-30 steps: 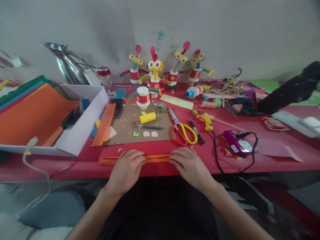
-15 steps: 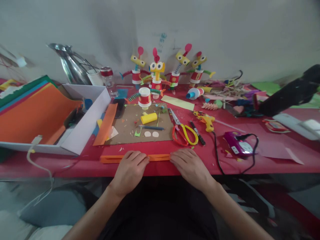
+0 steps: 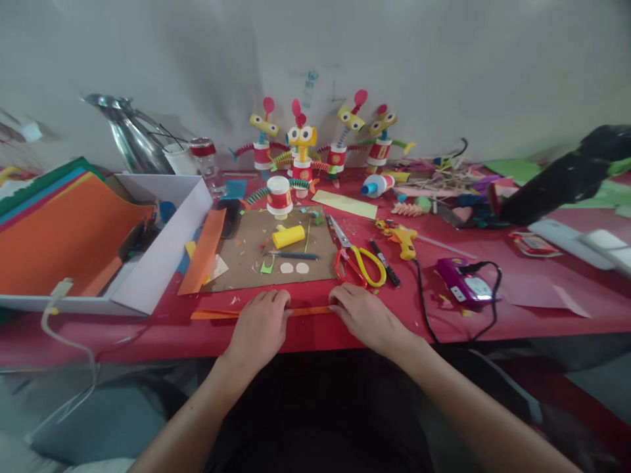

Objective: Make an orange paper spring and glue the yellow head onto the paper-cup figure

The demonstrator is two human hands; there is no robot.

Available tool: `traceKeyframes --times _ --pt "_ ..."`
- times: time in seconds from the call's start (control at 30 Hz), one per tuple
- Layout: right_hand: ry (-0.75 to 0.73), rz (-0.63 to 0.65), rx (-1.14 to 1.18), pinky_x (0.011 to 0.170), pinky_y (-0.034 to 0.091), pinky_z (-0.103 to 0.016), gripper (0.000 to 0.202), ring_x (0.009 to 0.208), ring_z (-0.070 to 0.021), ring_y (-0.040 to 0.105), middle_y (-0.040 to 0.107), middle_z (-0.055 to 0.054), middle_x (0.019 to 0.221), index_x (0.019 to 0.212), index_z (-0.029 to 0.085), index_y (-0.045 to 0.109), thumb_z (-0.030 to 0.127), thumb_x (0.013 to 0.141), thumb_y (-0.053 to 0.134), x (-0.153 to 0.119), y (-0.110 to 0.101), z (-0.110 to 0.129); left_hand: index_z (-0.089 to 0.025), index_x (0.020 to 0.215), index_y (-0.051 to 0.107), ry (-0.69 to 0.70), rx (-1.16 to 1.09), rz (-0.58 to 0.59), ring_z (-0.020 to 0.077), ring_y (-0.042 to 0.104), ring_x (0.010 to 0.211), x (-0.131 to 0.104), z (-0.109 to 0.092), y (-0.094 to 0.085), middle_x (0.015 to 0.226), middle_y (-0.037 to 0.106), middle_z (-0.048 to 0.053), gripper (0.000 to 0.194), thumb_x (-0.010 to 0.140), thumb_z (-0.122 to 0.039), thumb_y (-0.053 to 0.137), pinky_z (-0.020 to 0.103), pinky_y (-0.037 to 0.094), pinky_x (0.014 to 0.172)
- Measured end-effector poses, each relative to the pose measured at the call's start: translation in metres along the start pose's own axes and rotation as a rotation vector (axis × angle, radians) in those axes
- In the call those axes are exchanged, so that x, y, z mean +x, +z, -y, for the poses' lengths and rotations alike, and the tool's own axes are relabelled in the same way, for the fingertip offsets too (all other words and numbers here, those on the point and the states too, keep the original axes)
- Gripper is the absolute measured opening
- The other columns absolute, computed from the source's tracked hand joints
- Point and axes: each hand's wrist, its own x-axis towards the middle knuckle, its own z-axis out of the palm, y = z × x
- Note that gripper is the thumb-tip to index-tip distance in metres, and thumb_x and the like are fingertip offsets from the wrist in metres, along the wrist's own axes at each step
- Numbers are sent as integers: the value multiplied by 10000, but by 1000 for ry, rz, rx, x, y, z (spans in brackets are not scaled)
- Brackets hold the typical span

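A narrow folded strip of orange paper [image 3: 310, 311] lies along the front of the red table. My left hand [image 3: 263, 320] is closed on its middle, thumb and fingertips together. At its right end, my right hand [image 3: 362, 312] pinches the strip. Just beyond the hands is a brown cardboard sheet [image 3: 236, 266] bearing a yellow paper tube [image 3: 288, 236], a craft knife [image 3: 294, 255] and two white paper ovals [image 3: 294, 268]. Scissors [image 3: 359, 259] with red and yellow handles rest at the sheet's right edge.
Several cup-bodied paper figures [image 3: 302, 167] stand along the wall. A white box [image 3: 170, 243] with coloured sheets is at left, beside an orange sheet [image 3: 204, 253]. Rightward lie a marker [image 3: 385, 263], a yellow glue gun [image 3: 403, 240] with its cord, and a purple device [image 3: 463, 282].
My fingers have gone from lying along the strip to pinching it, and its folded layers are now drawn together narrower. The whole view has shifted slightly.
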Motion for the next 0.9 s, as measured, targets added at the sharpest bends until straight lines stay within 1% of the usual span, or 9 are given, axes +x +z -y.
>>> traceKeyframes --times 0.1,0.33,0.5,0.63,0.73,0.77,0.83,0.87,0.9 --pt "2 -24 -24 749 462 -310 52 817 -191 587 594 -69 902 847 162 582 130 882 560 0 3 -1 -189 906 550 -14 -1 -14 230 546 858 0 -3 2 924 590 60 88 874 -145 480 347 412 706" --pt "-39 -173 -65 776 453 -374 87 808 -224 551 609 -82 874 826 169 569 142 898 527 -12 11 2 -175 883 549 33 87 -192 236 511 869 -9 -7 18 912 599 68 165 893 -90 408 404 371 795" --pt "-138 -160 121 763 455 -305 101 841 -192 611 678 -53 907 986 191 600 187 917 527 5 2 6 -184 955 589 183 34 -332 210 547 861 5 9 6 881 651 47 226 880 -52 422 400 341 849" --pt "-93 -173 78 662 436 -254 151 784 -171 649 705 -31 854 969 206 610 200 945 461 28 6 20 -221 993 637 266 63 -433 204 571 899 23 26 -6 931 676 37 300 852 -29 454 399 320 874" --pt "-109 -221 -16 637 431 -246 197 724 -160 648 710 -33 819 963 200 624 139 922 442 29 13 20 -220 939 653 298 73 -529 189 583 857 27 36 -5 889 679 28 246 862 -64 479 388 326 875" --pt "-121 -265 -56 647 438 -251 224 715 -161 645 710 -41 813 956 196 633 106 902 436 24 12 14 -213 946 650 302 74 -592 191 583 868 26 39 -3 897 678 35 211 862 -88 502 381 334 880" --pt "-120 -448 -113 670 458 -275 264 712 -176 643 707 -60 805 947 192 647 69 860 429 5 2 -10 -197 1010 634 273 80 -802 216 570 941 21 44 1 963 663 71 182 840 -161 581 386 346 907" --pt "-104 -587 -108 702 472 -293 273 759 -189 652 709 -68 840 981 196 643 83 859 428 -8 -7 -26 -187 1063 617 239 79 -928 238 553 995 18 46 2 1015 645 98 246 817 -194 624 402 348 927" --pt "-57 -788 -91 699 479 -309 234 768 -202 655 704 -74 830 969 201 641 127 869 443 -21 -18 -43 -177 1109 596 199 67 -1045 262 531 1041 15 47 4 1063 617 129 328 791 -220 660 423 351 941"
